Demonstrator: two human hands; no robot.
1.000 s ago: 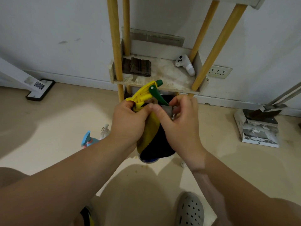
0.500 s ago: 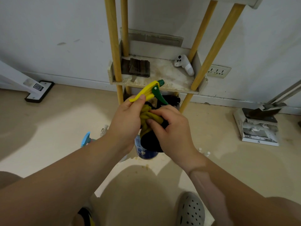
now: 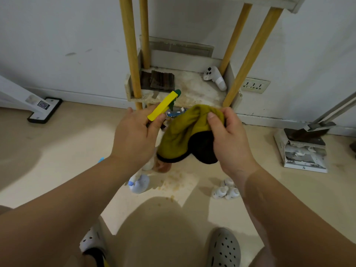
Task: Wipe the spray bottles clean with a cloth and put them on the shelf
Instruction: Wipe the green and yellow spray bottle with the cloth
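Observation:
My left hand [image 3: 134, 135] grips a spray bottle by its yellow trigger head [image 3: 162, 107], whose green nozzle points toward the shelf. The bottle's body is mostly hidden behind my hand and the cloth. My right hand [image 3: 229, 139] pinches a yellow cloth with a black underside [image 3: 181, 139], which hangs beside the bottle. The low shelf [image 3: 192, 93], white and stained, stands just beyond between wooden posts. A white and blue spray bottle [image 3: 138, 183] lies on the floor under my left forearm.
On the shelf lie dark folded cloths [image 3: 159, 81] and a white controller [image 3: 214, 78]. Small white bottles [image 3: 227, 190] cluster on the floor by my right arm. A dustpan on a box [image 3: 304, 149] sits at right, and a white stand base [image 3: 45, 109] at left. Crumbs litter the floor.
My right hand has pulled the cloth off the bottle's neck to the right, so the cloth now hangs open. The left hand has tilted the trigger head up.

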